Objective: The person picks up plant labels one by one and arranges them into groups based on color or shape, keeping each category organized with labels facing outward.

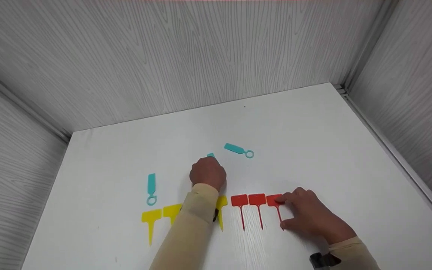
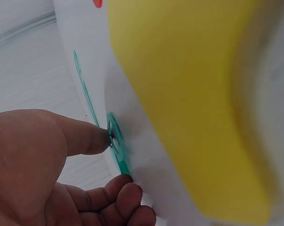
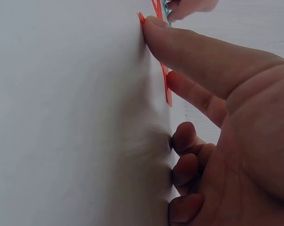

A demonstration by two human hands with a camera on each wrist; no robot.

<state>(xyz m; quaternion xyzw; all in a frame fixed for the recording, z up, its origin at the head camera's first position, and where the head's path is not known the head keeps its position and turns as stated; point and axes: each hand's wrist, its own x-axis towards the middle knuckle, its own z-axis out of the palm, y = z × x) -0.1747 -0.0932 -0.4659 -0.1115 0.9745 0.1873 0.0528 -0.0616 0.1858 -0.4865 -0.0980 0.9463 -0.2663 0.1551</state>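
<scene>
In the head view my left hand (image 1: 207, 173) reaches over a teal ring-ended plant tag (image 1: 210, 155), mostly hidden under it. The left wrist view shows the thumb at the tag's ring (image 2: 114, 136) and curled fingers at its strip, pinching it close to the tabletop. My right hand (image 1: 308, 212) rests at the rightmost red T-shaped plant label (image 1: 273, 200). Its index finger touches the label's head and its thumb sits at the stake's tip, in the right wrist view over the red stake (image 3: 141, 18); the other fingertips rest on the table.
Two more red labels (image 1: 239, 200) lie left of the right hand. Yellow T-shaped labels (image 1: 151, 216) continue that row, partly hidden by the left forearm. Other teal tags lie at left (image 1: 151, 183) and farther back (image 1: 234, 148). Wood-grain panels (image 1: 201, 56) border the white table (image 1: 294, 127).
</scene>
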